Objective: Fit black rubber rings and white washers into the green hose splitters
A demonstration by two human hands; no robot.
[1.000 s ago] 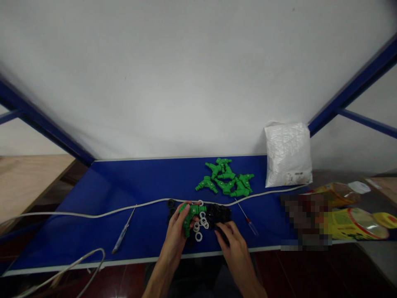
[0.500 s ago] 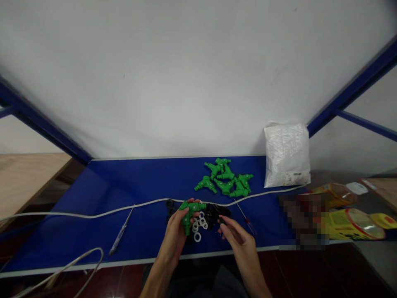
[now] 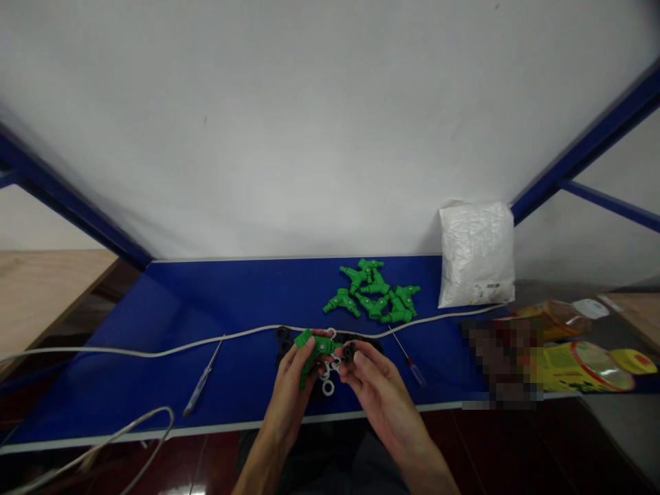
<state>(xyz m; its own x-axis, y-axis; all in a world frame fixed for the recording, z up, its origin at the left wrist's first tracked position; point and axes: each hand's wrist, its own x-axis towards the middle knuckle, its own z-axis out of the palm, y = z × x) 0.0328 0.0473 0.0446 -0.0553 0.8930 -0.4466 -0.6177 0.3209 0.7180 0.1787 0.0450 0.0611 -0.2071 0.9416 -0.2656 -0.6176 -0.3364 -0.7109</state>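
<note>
My left hand (image 3: 291, 375) is closed round a green Y-shaped hose connector (image 3: 322, 346), one end of which points right. Between the fingertips of my right hand (image 3: 379, 378) is a small black plastic part (image 3: 349, 352), perhaps a cap or nut, close to that end of the connector; whether they touch I cannot tell. Below and between the hands lie several white rings (image 3: 328, 388). Black ring-shaped parts (image 3: 282, 334) lie left of the connector, and a heap of black parts is mostly hidden behind my right hand.
Several green connectors (image 3: 372, 292) are piled farther back on the blue table (image 3: 221, 295). A white cable (image 3: 170, 356) crosses the table. One screwdriver (image 3: 200, 386) lies left, another screwdriver (image 3: 412, 366) right. At the right are a white plastic package (image 3: 477, 254) and yellow-labelled bottles (image 3: 582, 364).
My right hand has picked a black part from the heap and carried it left and up to the connector. My left hand still holds the connector, turned slightly.
</note>
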